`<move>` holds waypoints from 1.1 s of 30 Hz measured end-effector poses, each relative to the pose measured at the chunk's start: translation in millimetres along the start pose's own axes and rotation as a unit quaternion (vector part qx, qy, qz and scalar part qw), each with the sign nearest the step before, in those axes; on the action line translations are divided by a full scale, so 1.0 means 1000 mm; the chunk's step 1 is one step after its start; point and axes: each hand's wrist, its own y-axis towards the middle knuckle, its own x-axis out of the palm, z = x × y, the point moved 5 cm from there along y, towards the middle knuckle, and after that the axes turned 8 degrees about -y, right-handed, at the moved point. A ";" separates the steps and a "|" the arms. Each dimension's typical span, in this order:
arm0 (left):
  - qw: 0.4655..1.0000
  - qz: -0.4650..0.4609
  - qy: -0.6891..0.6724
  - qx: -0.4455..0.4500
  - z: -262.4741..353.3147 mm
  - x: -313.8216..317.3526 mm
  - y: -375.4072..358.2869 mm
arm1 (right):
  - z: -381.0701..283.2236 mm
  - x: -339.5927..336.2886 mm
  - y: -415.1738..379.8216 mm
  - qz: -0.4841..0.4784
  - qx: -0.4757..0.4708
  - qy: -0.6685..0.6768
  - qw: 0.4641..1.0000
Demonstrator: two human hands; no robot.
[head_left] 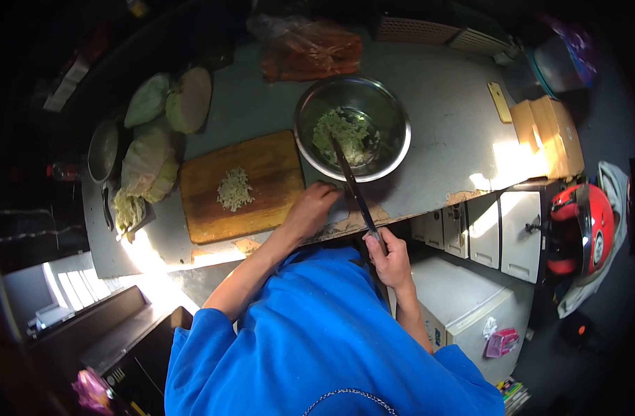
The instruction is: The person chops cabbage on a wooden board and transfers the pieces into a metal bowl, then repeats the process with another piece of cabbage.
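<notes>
My right hand [389, 258] is closed around the handle of a long dark knife [355, 187]. Its blade reaches up into a round metal bowl [395, 159], with the tip at a heap of chopped cabbage [341, 132]. My left hand [312, 209] is at the table's near edge, between the wooden cutting board [276, 163] and the bowl. Its fingers are curled in, and whatever they may hold is hidden. A small pile of finely chopped cabbage [235, 190] lies on the board.
Left of the board are a partly cut cabbage [147, 166], two cabbage pieces [190, 100] and a pan [105, 152]. A bag of carrots [310, 52] lies behind the bowl. A phone [499, 102] and a cardboard box [549, 135] sit at the right; a red helmet [598, 229] is beyond.
</notes>
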 end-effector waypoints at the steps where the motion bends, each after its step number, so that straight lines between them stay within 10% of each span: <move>1: 0.999 0.031 -0.025 -0.012 0.005 -0.013 -0.003 | 0.000 -0.003 0.004 -0.002 -0.002 -0.002 1.000; 20: 0.982 -0.144 0.113 -0.046 0.002 -0.003 -0.019 | 0.003 0.002 0.052 -0.085 -0.033 0.006 0.996; 22: 0.998 0.016 -0.038 -0.052 0.017 -0.044 -0.017 | 0.002 0.003 0.055 -0.080 -0.034 -0.002 0.996; 30: 0.860 0.439 0.124 -0.227 -0.054 -0.267 -0.190 | -0.016 0.040 0.055 -0.092 0.003 0.028 0.995; 33: 0.796 0.456 0.219 -0.332 -0.101 -0.327 -0.265 | -0.036 0.074 0.058 -0.126 -0.008 0.033 0.991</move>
